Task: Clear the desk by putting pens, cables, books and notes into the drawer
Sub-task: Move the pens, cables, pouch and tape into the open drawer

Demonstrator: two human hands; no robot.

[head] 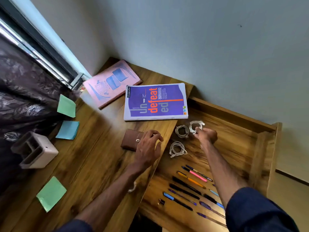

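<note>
While the drawer (234, 148) stands pulled out at the right of the desk (93, 148), the contents lie as follows. Right hand (206, 135): reached over the drawer's far part, fingertips pinching a coiled white cable (195, 127), which looks lifted just clear of the drawer floor. Grey cable (182, 131): coiled, on the drawer floor just left of the held one. Lower cable (177, 149): coiled, nearer the person, close to the desk edge, plug end pointing down-left. Pens (192, 180): a dozen or so in a loose row across the drawer's near part, all slanted the same way; a small dark cap (161, 201) lies at their left. Left hand (147, 148): over the right end of a brown wallet (129, 141) on the desk, fingers spread and loosely bent, gripping nothing; a pale bracelet (133, 187) is on its wrist. Purple notebook (155, 102): flat on the desk beyond the wallet, its right corner overhanging the drawer. Pink book (111, 83): flat in the far corner, beside the notebook. Notes: a green pad (66, 106), a blue pad (67, 130) and a second green pad (51, 193), spaced along the desk's left edge. Holder (36, 150): white, tipped on its side, between the blue pad and the nearer green one.
</note>
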